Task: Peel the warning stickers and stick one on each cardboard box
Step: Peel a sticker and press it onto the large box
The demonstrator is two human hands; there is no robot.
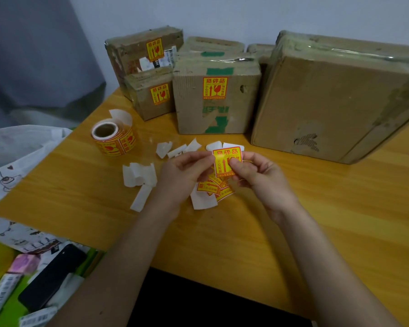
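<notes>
Both hands hold one yellow-and-red warning sticker [224,159] upright over the wooden table [246,232]. My left hand [183,173] pinches its left edge and my right hand [255,173] pinches its right side. More loose stickers [210,187] lie on the table below my hands. A sticker roll [115,138] stands to the left. Three cardboard boxes carry a sticker: the back left box [132,50], the small box [149,107] and the middle box [217,114]. The large box [328,102] on the right shows no sticker on its visible faces.
White backing scraps [139,178] lie around my hands, with further scraps [177,148] nearer the boxes. More boxes [213,44] stand behind against the wall. A white plastic bag [21,142] lies at the left. A black phone [54,274] and packets lie beyond the table's left edge.
</notes>
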